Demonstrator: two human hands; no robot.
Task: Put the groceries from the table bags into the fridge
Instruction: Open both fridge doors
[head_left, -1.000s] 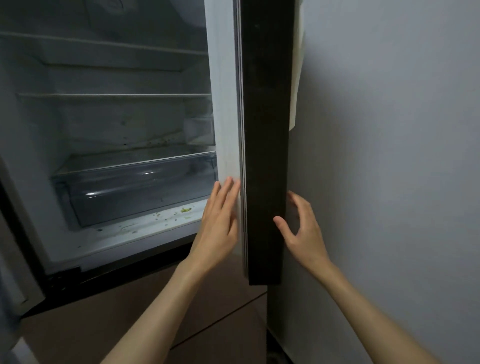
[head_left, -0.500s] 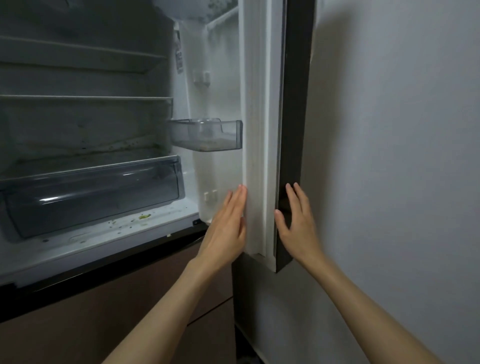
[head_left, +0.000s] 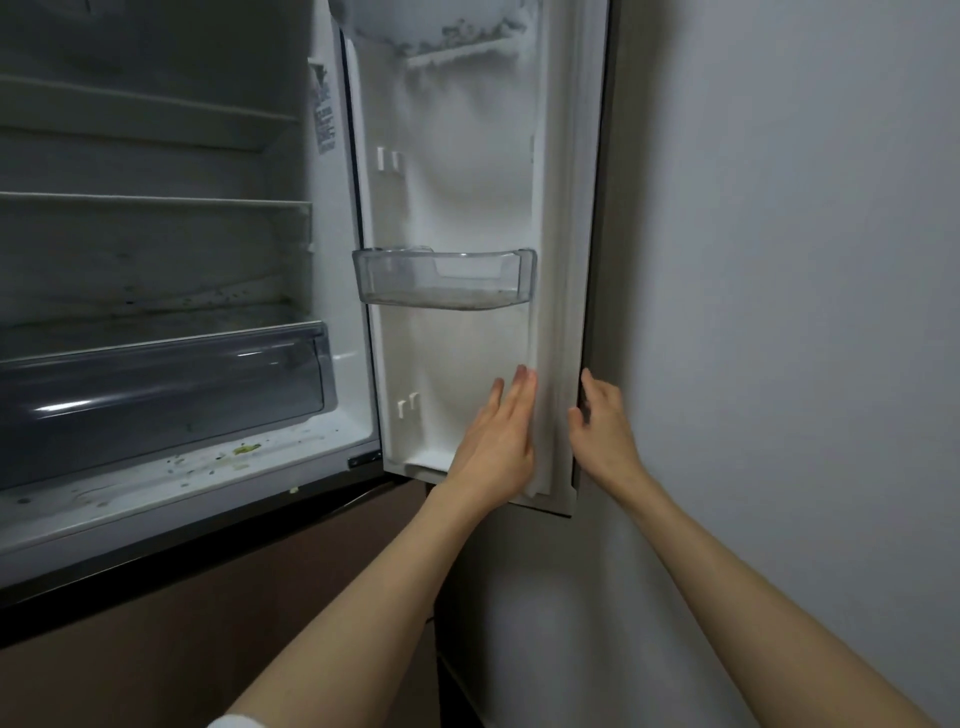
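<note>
The fridge (head_left: 171, 270) stands open, filling the frame from 9 to 12 o'clock, its glass shelves (head_left: 150, 200) bare and a clear crisper drawer (head_left: 161, 395) at the bottom, with green crumbs on the white floor in front of it. The fridge door (head_left: 467, 197) is swung out against the grey wall (head_left: 779, 312) at 3 o'clock; one clear door bin (head_left: 444, 278) hangs on its liner. The left hand (head_left: 496, 441) lies flat with straight fingers against the door's inner face near its lower edge. The right hand (head_left: 602, 426) curls its fingers round the door's outer edge, at 4 o'clock from the bin. No groceries or bags appear in view.
</note>
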